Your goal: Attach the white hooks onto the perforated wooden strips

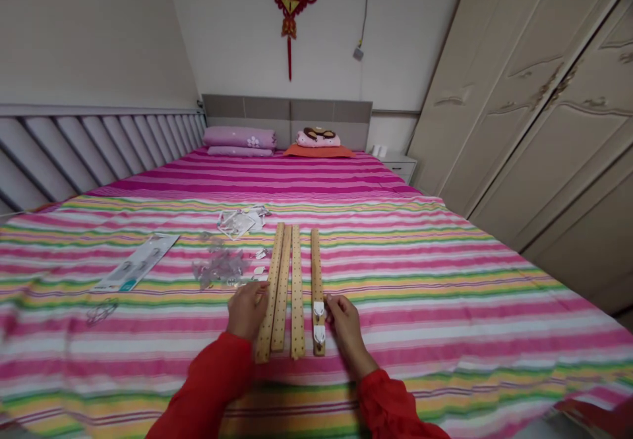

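Observation:
Several long wooden strips with rows of holes (295, 281) lie side by side on a striped bedspread (420, 307). The rightmost strip (316, 274) lies slightly apart and carries two small white hooks (319, 320) near its close end. My right hand (346, 330) rests beside that strip, fingertips touching it by the upper hook. My left hand (246, 310) sits curled at the left edge of the leftmost strip (270, 300), fingers bent against the wood. Both arms wear red sleeves.
Clear plastic hooks and wrappers (220, 267) lie left of the strips, with more packaging (240, 221) behind and a printed card (136, 264) farther left. Pillows (240, 139) lie at the headboard. A wardrobe (544, 129) stands on the right, a radiator-like rail (74, 149) on the left.

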Available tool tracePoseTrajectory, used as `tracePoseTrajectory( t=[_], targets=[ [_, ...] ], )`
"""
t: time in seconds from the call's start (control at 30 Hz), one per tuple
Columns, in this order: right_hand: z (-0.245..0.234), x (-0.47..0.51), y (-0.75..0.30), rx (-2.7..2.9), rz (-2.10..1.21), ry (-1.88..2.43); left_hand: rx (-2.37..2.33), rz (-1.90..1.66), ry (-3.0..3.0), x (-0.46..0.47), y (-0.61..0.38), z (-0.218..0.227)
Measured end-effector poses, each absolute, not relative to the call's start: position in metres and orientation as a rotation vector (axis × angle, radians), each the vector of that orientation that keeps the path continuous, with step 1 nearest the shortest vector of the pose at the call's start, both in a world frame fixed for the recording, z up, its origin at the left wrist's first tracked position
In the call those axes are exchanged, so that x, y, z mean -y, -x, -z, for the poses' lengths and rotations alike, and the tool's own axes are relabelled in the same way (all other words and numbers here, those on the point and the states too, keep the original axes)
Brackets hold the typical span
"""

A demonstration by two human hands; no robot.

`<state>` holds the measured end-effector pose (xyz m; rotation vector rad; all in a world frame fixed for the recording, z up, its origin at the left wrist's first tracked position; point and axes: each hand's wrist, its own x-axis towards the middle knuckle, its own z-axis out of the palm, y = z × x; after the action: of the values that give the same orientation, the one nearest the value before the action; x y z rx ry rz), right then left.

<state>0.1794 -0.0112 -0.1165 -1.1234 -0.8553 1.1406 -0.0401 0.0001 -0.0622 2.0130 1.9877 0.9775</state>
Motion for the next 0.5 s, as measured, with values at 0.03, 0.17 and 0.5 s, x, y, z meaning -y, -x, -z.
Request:
tracePoseTrajectory(
  t=[0.03, 0.17, 0.5],
  targets=[
    [0.116, 0.012, -0.18, 0.858, -1.145, 1.119, -2.065, -0.94, -1.989, -0.007, 0.049, 0.059],
    [0.117, 0.013, -0.18, 0.86, -1.148, 1.12, -2.244, -0.73, -1.965, -0.028, 0.067, 0.05],
    [0.121, 0.011, -0.181, 0.835, -1.167, 1.093, -2.392, -0.423, -2.073, -0.043, 0.06, 0.045]
  ],
)
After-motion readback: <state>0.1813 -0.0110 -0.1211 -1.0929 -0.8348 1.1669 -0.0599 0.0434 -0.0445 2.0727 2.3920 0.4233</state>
